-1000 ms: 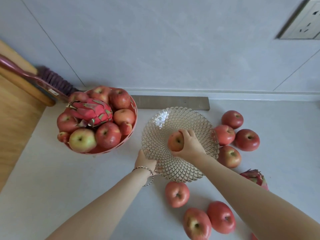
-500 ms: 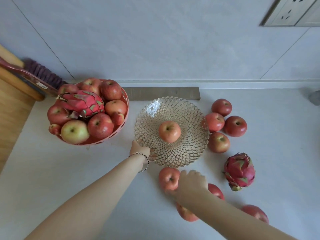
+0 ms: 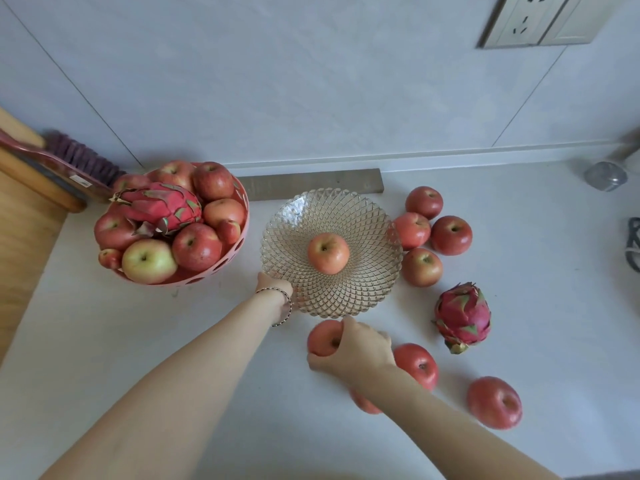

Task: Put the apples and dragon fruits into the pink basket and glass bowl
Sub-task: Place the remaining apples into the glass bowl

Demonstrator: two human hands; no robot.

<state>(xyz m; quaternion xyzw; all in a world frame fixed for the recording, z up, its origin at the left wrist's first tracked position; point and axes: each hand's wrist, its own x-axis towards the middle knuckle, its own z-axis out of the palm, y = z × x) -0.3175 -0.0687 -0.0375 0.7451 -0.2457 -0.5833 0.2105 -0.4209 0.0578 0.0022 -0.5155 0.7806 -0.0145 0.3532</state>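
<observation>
The glass bowl [image 3: 367, 216] holds one apple [image 3: 328, 253] at its centre. My left hand [image 3: 275, 285] grips the bowl's near-left rim. My right hand [image 3: 356, 348] curls over a red apple [image 3: 322, 337] lying on the counter just in front of the bowl. The pink basket [image 3: 242, 216] on the left is piled with several apples and a dragon fruit [image 3: 159, 206]. A second dragon fruit [image 3: 462, 317] stands on the counter to the right. Loose apples lie right of the bowl [image 3: 450, 235] and near my right arm [image 3: 493, 402].
A wooden board [image 3: 31, 216] and a brush [image 3: 79, 157] are at the far left. A grey strip [image 3: 308, 183] lies against the wall behind the bowl. A small grey object [image 3: 605, 175] sits at the far right, and a wall socket [image 3: 533, 19] is above.
My right hand let go of the apple in the bowl, drew back toward me and closed over an apple on the counter. My left hand stayed on the bowl's rim.
</observation>
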